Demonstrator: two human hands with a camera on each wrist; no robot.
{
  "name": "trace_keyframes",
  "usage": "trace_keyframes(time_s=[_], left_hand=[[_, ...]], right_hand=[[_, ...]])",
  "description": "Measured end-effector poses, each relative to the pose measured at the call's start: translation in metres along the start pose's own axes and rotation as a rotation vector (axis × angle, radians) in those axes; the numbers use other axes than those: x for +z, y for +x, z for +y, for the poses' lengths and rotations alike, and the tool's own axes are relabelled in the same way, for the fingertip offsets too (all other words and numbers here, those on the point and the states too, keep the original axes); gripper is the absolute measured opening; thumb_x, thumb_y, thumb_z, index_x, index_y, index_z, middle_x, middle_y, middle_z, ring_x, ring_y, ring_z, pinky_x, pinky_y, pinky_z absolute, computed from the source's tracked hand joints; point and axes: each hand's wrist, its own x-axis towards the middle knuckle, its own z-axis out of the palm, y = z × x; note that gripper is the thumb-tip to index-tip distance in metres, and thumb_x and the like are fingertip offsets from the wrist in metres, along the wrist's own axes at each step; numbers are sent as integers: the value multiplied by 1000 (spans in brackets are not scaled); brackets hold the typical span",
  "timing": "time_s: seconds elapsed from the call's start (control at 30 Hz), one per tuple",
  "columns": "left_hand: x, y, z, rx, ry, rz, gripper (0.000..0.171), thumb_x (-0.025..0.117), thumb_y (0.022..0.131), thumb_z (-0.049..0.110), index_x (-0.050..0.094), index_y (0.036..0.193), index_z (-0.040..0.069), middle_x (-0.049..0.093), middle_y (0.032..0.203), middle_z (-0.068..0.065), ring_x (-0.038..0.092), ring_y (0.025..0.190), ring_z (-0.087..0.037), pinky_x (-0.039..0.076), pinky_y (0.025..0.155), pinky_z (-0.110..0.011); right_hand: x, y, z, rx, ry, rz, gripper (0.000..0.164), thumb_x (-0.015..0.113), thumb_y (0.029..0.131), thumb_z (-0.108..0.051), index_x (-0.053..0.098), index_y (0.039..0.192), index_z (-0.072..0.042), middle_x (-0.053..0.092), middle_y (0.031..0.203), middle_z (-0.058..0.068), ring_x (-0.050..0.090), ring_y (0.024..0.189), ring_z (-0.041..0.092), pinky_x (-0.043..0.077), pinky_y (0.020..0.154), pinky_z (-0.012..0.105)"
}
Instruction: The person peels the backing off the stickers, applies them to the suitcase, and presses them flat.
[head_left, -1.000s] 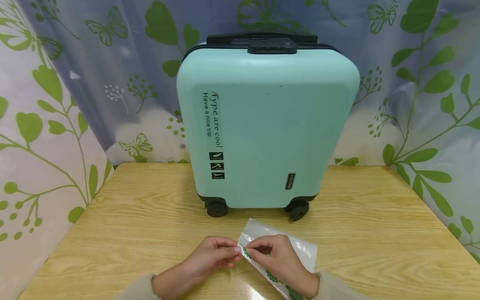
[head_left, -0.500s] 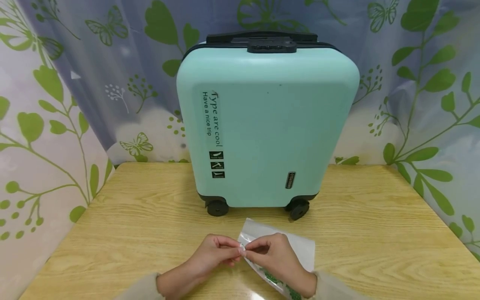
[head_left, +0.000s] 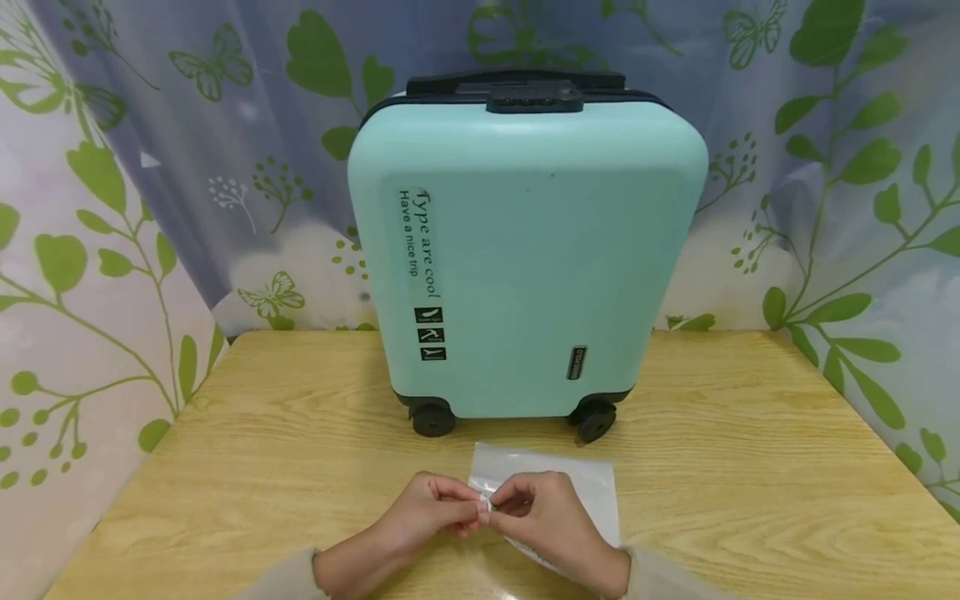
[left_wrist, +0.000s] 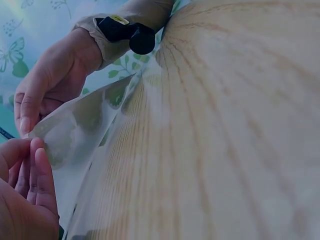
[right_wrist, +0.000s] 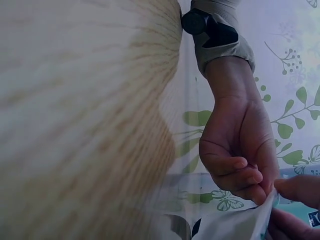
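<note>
A thin glossy sheet (head_left: 596, 492) with a pale back and green print lies aslant in front of the suitcase, partly under my right hand. My left hand (head_left: 420, 515) pinches its raised near-left corner between thumb and forefinger. Right beside those fingertips, my right hand (head_left: 551, 518) pinches the same corner. In the left wrist view the lifted sheet (left_wrist: 80, 125) looks translucent and slopes up from the table to both hands. A white bit of the corner shows between the fingertips; the right hand hides much of the print.
A mint-green suitcase (head_left: 517, 267) stands upright on its black wheels (head_left: 433, 420) just behind the sheet. The wooden table (head_left: 247, 433) carries everything. Behind and at the sides hangs a leaf-patterned curtain (head_left: 285, 200).
The sheet has turned a little and shifted left, and less of its green print shows. The fingertips of both hands have closed together at the corner. The head view has shifted slightly.
</note>
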Motion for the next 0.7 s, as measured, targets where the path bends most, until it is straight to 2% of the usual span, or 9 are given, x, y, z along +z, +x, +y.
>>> trace_keyframes(time_s=[0.13,0.43,0.53,0.63,0.7], left_hand=[[-1,-1,-1,-6,4,-5,8,67,84,2,73,83,7,70,68,5,63,63,-3,51,58,-17],[-5,-3,0,-21,31,-47,6,70,83,6,73,81,10,69,68,4,61,62,-3,51,59,-18],[-6,-4,0,-23,47,-40,3,70,83,6,73,84,5,69,68,3,62,61,-4,51,58,-19],[-6,-4,0,-15,52,-34,12,69,83,6,71,88,-6,68,67,3,61,61,-4,50,58,-19],[-7,-4,-1,-10,53,-34,14,69,84,5,69,88,-9,68,66,4,61,60,-4,50,57,-18]], right_hand=[[0,0,0,-20,-25,7,9,73,82,-13,71,79,-5,70,76,5,65,66,6,54,62,22],[-2,0,-1,12,-5,-39,10,70,84,-13,73,85,-4,71,82,7,66,70,6,54,63,21],[-3,0,-1,5,8,-46,11,69,85,-13,74,86,-3,72,83,8,66,71,7,54,64,21],[-3,-1,-1,-7,-7,-37,9,69,85,-12,74,85,-5,72,82,6,66,70,6,54,64,21],[-3,-1,-1,-20,-31,-26,8,69,85,-12,74,82,-6,72,80,4,65,70,4,54,63,21]])
